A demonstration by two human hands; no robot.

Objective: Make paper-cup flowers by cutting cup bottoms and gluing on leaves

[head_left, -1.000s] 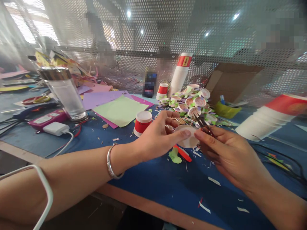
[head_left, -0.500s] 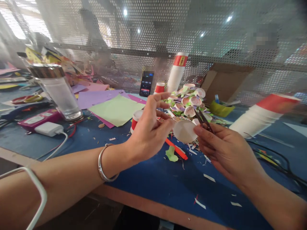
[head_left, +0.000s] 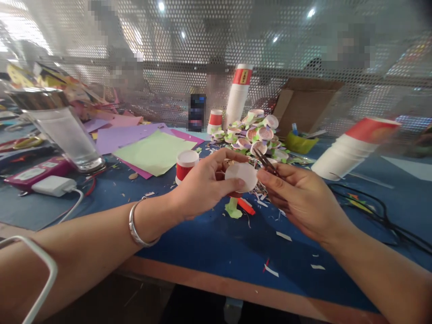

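My left hand [head_left: 205, 184] pinches a white paper disc [head_left: 248, 175], possibly a paper cup's base, with the thumb across its face. Curled round a dark two-pronged tool [head_left: 265, 161], my right hand [head_left: 300, 198] also has its thumb at the disc's right edge. Whether the tool is tweezers or scissors I cannot tell. Behind the disc rises a heap of decorated paper discs [head_left: 258, 132] with green and purple scraps. Just below lie an orange-red pen [head_left: 247, 206] and a crumpled green scrap [head_left: 233, 209]. A red-and-white paper cup [head_left: 187, 164] stands upside down beside my left hand.
Stacked paper cups [head_left: 238, 96] stand at the back; another stack [head_left: 354, 146] leans at right. Coloured paper sheets [head_left: 155, 153], a glass bottle [head_left: 67, 130] and a white charger [head_left: 54, 184] occupy the left. Black cables [head_left: 381, 216] run along the right. Paper snippets litter the blue table.
My left hand has closed from spread fingers onto the disc's left side. The disc has turned slightly, and my right hand keeps the tool. The view has shifted a little to the right.
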